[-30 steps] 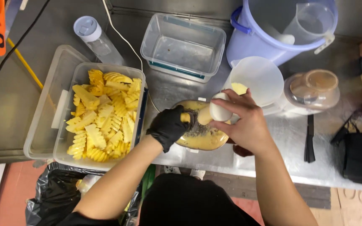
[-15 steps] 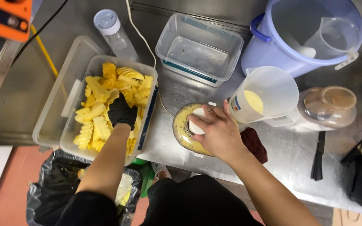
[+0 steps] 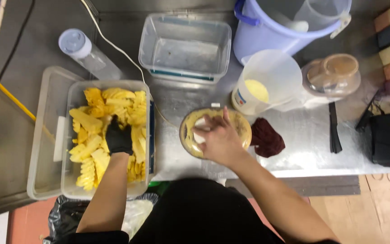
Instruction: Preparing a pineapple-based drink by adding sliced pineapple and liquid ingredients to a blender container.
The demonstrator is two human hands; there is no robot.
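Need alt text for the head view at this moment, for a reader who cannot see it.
Seen from above, a black-gloved left hand reaches into a clear tub of yellow pineapple pieces, while the bare right hand rests on a blender jar's lid. A measuring jug and lilac bucket stand behind on the steel counter.

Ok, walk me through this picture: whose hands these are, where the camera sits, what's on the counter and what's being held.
The one view comes from a camera worn on a person's head, looking straight down at their own arms. No machine here, just two hands. The left hand, in a black glove, reaches into a clear tub of yellow crinkle-cut pineapple pieces. The bare right hand presses on the white cap atop a blender jar of yellow pulp. On the steel counter also stand an empty clear container, a jug with yellow liquid, a lilac bucket, a bottle and a dark red cloth.
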